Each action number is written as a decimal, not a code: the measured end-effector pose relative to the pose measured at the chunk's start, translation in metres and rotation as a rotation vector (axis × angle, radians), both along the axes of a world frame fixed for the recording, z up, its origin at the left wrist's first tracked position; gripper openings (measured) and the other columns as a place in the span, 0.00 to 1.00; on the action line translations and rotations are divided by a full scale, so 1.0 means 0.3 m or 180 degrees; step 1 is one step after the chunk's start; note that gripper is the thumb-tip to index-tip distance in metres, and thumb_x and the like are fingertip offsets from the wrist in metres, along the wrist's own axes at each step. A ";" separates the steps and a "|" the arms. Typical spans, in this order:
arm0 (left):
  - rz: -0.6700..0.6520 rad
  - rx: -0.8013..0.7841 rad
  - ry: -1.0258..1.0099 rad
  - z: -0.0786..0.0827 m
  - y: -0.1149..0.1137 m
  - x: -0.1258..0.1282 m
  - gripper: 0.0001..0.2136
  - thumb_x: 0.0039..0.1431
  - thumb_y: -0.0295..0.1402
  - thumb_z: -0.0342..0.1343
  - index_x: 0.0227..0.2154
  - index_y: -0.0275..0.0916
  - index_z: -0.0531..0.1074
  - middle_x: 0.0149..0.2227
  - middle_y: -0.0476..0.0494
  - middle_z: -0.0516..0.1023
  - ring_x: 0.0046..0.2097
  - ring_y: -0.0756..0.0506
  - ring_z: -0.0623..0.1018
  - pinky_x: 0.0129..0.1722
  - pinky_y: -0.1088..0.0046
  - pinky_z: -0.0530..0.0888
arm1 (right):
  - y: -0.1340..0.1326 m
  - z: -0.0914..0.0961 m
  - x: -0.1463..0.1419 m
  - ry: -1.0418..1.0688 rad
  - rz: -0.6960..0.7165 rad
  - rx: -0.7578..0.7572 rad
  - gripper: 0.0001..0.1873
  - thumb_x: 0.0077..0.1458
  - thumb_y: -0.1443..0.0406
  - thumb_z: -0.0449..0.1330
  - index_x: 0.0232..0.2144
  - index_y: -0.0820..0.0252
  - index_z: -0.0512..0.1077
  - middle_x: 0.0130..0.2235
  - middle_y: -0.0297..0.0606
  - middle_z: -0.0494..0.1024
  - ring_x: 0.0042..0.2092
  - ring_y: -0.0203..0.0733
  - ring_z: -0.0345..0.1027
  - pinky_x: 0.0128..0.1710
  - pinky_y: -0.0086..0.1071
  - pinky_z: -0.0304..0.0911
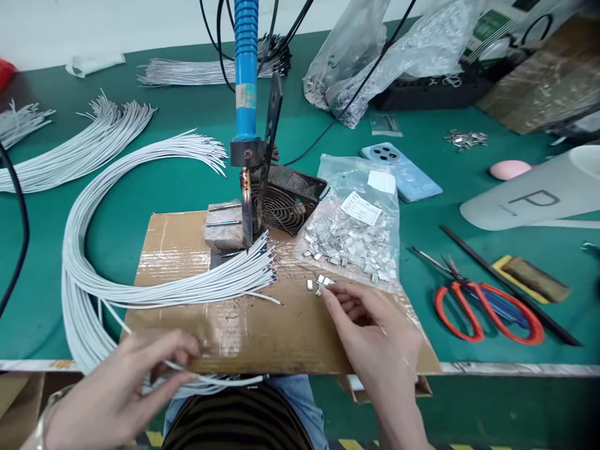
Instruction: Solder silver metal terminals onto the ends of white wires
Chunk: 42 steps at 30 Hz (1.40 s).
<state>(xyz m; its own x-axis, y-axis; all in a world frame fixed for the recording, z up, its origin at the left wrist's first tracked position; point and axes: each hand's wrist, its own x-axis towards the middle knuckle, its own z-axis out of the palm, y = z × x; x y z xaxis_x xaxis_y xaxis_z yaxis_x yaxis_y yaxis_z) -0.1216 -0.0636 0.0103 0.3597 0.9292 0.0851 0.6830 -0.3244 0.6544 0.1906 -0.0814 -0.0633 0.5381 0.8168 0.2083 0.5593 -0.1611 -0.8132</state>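
Head view, seated bench station. A green bench mat (pixel 42 312) runs across the frame, with a cardboard sheet (pixel 290 331) lying over its near edge. A large bundle of white insulated wires (pixel 89 250) loops around the left side, its fanned ends resting on the cardboard. More white wire bundles (pixel 84 144) lie further back. At centre stands a bench tool on a blue ribbed column (pixel 246 69), over a stone block (pixel 222 228) and a caged fan (pixel 284 209). Right of these lie a clear plastic bag of small metal clips (pixel 349 240), a phone (pixel 400 172) and orange-handled scissors (pixel 487 312).

Left hand (pixel 117 387) sits low at the near edge, thumb and forefinger closed on a single white wire (pixel 220 377) whose free end points right. Right hand (pixel 370 331) reaches forward over the cardboard, wrist low and fingers curled, with its fingertips (pixel 328 297) touching or just beside a few loose metal clips (pixel 321 282) outside the bag. Cannot tell whether those fingertips hold a clip.

Handling judgement: pinching close to the wire's end steadies the tip, and spreading the clips out makes single pieces easier to pick.
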 end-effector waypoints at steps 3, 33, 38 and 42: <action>0.0042 -0.0448 -0.0312 -0.012 -0.018 0.126 0.10 0.63 0.43 0.58 0.32 0.44 0.77 0.25 0.48 0.76 0.29 0.44 0.76 0.28 0.72 0.73 | 0.011 -0.008 -0.008 -0.0094 0.0064 -0.0149 0.13 0.53 0.54 0.68 0.30 0.59 0.80 0.26 0.33 0.73 0.24 0.36 0.62 0.24 0.32 0.62; 0.0220 -0.2793 -0.1913 -0.051 0.049 0.260 0.15 0.66 0.44 0.58 0.32 0.36 0.71 0.24 0.56 0.63 0.25 0.53 0.56 0.22 0.76 0.52 | -0.049 0.091 -0.240 0.2458 0.1326 -0.0295 0.06 0.60 0.64 0.66 0.38 0.50 0.84 0.27 0.31 0.75 0.24 0.31 0.67 0.22 0.23 0.63; 0.0203 -0.2856 -0.1911 -0.051 0.047 0.257 0.14 0.67 0.43 0.57 0.33 0.37 0.71 0.23 0.57 0.60 0.24 0.53 0.54 0.20 0.76 0.50 | -0.047 0.096 -0.234 0.2548 0.1409 -0.0304 0.07 0.60 0.65 0.66 0.37 0.49 0.85 0.28 0.31 0.76 0.24 0.30 0.67 0.22 0.23 0.62; 0.0169 -0.2842 -0.1914 -0.052 0.046 0.257 0.13 0.67 0.42 0.57 0.32 0.37 0.71 0.23 0.57 0.61 0.24 0.53 0.55 0.21 0.76 0.51 | -0.047 0.111 -0.237 0.2688 0.1312 -0.0360 0.06 0.59 0.65 0.66 0.36 0.49 0.85 0.27 0.31 0.76 0.24 0.30 0.66 0.22 0.23 0.61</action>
<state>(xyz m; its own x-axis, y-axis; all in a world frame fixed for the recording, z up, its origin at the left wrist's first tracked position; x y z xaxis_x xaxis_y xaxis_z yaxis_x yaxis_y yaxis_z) -0.0444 -0.0498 -0.0053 0.4425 0.7562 -0.4820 0.1695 0.4572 0.8731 0.1194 -0.0955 -0.0299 0.1393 0.9677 -0.2103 -0.1769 -0.1846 -0.9668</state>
